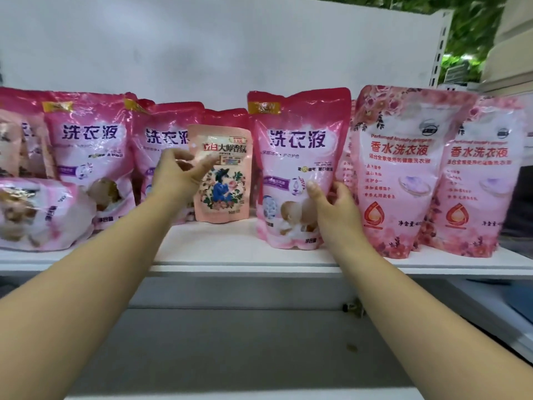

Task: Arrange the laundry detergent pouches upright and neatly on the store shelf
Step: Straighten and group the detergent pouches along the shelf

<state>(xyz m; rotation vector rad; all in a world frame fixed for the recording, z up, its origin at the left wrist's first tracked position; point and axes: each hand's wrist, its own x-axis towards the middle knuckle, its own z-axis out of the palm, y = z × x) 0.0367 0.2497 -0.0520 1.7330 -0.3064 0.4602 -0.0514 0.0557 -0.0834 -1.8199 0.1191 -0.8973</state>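
Where pouches (297,168) stand, white shelf (230,252), white backboard (173,47).

Detergent pouches on white shelf (230,252), mostly upright.
Small peach pouch (222,174) upright at left hand (178,171) fingertips; tall pink pouch (297,168) upright, right hand (331,203) gripping its side; one pouch (43,212) lying flat, far left of the left hand.

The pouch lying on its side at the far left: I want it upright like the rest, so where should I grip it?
Judging by its pose, grip the toppled pouch across its bulging middle, coming from the front, open shelf side. Standing pouches crowd behind it.
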